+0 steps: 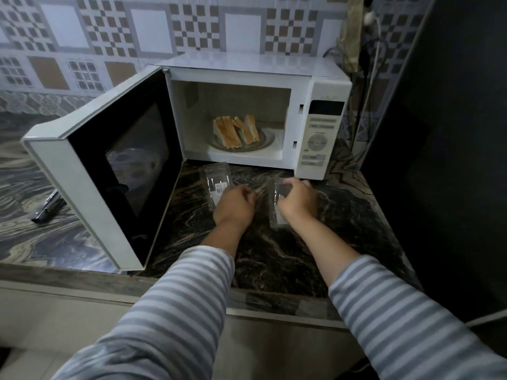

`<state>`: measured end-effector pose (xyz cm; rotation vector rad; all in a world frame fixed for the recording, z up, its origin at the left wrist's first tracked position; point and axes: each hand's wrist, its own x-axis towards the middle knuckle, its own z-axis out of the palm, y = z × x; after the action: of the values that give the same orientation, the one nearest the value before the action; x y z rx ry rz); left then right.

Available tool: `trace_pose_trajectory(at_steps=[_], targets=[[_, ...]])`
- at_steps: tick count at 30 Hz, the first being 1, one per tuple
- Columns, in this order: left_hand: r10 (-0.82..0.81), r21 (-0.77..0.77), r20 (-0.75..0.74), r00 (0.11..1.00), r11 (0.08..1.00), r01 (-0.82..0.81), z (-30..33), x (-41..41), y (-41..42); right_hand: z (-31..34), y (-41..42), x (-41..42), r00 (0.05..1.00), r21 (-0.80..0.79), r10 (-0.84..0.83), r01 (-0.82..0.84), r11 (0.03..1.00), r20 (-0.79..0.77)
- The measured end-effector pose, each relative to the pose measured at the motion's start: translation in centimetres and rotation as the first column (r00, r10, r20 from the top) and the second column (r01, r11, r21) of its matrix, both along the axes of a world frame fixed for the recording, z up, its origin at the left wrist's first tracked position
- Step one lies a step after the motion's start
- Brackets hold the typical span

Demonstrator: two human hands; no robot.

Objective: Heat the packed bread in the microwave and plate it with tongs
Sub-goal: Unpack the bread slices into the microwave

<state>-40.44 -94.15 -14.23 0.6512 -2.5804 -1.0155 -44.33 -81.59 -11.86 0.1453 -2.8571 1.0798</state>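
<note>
Microwave (247, 111) on dark marbled counter (274, 256), door (109, 171) swung fully open to its left. Inside, on the glass turntable (267, 142): bread (236, 131), 2 clusters of triangular slices standing on edge, leaning together, crusts up. Already unpacked, not yet heated by the look of the open door.

In front of microwave, 2 clear plastic packs on the counter. Left pack (216, 178), labelled, lying flat, left hand (234, 205) curled over its near end, fingers narrow; grip or mere touch, cannot tell. Right pack (275, 204) held by right hand (297, 201), fingers pinched on its top edge.

Tongs (48, 207) left of the microwave door, well apart from both hands, partly hidden behind it.

Handling judgement: slices light, soft, easily crushed or torn, likely softer once warm. Best taken with tongs across the flat faces, near mid-slice, light squeeze only; crust edge gives firmer purchase. Leaning stack could topple if 1 slice is pulled. Packs thin, slippery, crackly.
</note>
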Motion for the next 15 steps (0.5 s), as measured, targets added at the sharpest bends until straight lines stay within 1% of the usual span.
trace_pose_trajectory(at_steps=[1, 3, 4, 6, 8, 10, 13, 15], targets=[[0.030, -0.008, -0.019, 0.999, 1.000, -0.030, 0.1, 0.1, -0.7, 0.4, -1.0, 0.2, 0.998, -0.007, 0.062, -0.062, 0.998, -0.024], [0.099, -0.029, -0.015, 0.995, 0.995, -0.100, 0.2, 0.2, -2.2, 0.7, -3.0, 0.5, 0.979, -0.040, 0.201, -0.202, 0.979, -0.021], [0.138, -0.028, 0.006, 0.990, 0.990, -0.138, 0.2, 0.2, -2.9, 0.7, -3.9, 0.6, 0.967, -0.053, 0.254, -0.254, 0.966, 0.001], [0.208, -0.001, 0.068, 0.976, 0.978, -0.208, 0.0, 0.2, -4.1, 0.3, -5.5, 0.6, 0.952, -0.052, 0.299, -0.296, 0.954, 0.066], [0.239, 0.075, 0.136, 0.961, 0.965, -0.251, -0.2, 0.2, -5.3, -0.4, -6.7, 0.1, 0.938, -0.062, 0.318, -0.313, 0.948, 0.138], [0.238, 0.168, 0.171, 0.956, 0.949, -0.266, -0.8, 0.2, -6.3, -1.3, -7.7, -0.3, 0.926, -0.072, 0.325, -0.317, 0.946, 0.194], [0.215, 0.292, 0.143, 0.966, 0.923, -0.249, -1.6, 0.2, -7.2, -2.5, -8.7, -1.3, 0.934, -0.137, 0.271, -0.244, 0.960, 0.234], [0.240, 0.424, 0.113, 0.964, 0.866, -0.265, -1.8, 0.1, -7.5, -3.3, -9.5, -2.1, 0.934, -0.209, 0.236, -0.183, 0.961, 0.268]])
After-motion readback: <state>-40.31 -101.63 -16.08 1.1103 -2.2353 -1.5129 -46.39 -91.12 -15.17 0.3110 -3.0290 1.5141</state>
